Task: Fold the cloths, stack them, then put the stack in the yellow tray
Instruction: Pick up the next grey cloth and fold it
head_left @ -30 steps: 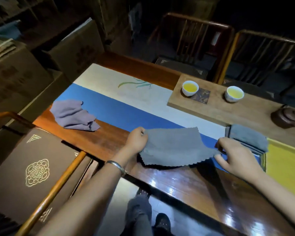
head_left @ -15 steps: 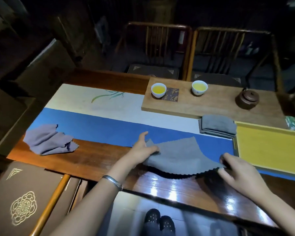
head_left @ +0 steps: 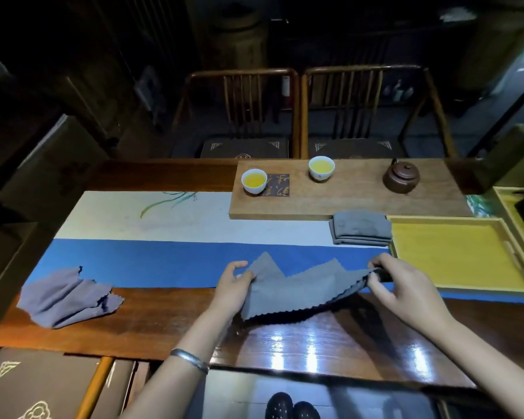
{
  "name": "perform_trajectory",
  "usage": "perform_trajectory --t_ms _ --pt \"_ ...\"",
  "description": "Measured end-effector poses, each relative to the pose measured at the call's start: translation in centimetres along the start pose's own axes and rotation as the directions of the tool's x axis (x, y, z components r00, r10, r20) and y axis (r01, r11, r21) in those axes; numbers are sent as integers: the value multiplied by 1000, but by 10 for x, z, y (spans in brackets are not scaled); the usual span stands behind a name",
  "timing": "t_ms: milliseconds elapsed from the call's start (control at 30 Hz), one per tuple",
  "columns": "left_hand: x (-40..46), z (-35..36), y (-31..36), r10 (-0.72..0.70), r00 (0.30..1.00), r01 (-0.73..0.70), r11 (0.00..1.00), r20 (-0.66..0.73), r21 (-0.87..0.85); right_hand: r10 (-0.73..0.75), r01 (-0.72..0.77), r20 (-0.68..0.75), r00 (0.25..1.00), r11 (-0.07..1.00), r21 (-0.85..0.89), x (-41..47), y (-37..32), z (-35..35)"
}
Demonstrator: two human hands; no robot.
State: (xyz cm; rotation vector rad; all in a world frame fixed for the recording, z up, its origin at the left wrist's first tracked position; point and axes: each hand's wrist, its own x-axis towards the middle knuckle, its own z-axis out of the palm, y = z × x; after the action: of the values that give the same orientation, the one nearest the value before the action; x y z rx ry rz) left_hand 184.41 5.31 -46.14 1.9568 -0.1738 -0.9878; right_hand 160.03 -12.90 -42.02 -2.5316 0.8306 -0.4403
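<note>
At frame centre, left hand [head_left: 235, 287] and right hand [head_left: 401, 287] pinch the grey cloth [head_left: 297, 293] in curled fingers above the table [head_left: 170, 322].

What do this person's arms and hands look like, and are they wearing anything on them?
Both forearms are bare, with no sleeves in view. The left hand has a slim silver metal bangle round the wrist. The right hand and its wrist show no gloves, watch or rings that I can make out.
</note>
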Motion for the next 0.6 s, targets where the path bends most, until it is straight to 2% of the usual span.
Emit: perform_trajectory --t_ms 33,100,133,233,300,367,467,600 --pt "0 -3 -5 44 999 -39 985 -22 169 -1 1 -5 1000 1000 5 2 -3 0" --pt "-4 -5 -13 223 974 -167 843 -49 511 -19 20 -7 1000 1000 9 6 -8 1" --pt "-12 -3 -13 324 946 -260 783 -13 565 -39 39 -2 999 999 7 8 -12 1" --pt "-40 16 -2 515 834 -542 695 200 471 -128 128 26 991 992 -1 12 -23 4" --pt "-50 37 4 587 754 -648 595 294 476 -186 187 47 981 982 -11 14 -31 5" --pt "-51 55 13 643 705 -695 540 300 476 -234 235 69 970 972 -13 17 -37 6" --pt "-40 70 21 645 708 -690 544 287 478 -288 290 86 954 957 -15 19 -43 4" --pt "-19 62 14 585 713 -687 474 386 551 -254 254 66 965 967 16 18 -38 -6"
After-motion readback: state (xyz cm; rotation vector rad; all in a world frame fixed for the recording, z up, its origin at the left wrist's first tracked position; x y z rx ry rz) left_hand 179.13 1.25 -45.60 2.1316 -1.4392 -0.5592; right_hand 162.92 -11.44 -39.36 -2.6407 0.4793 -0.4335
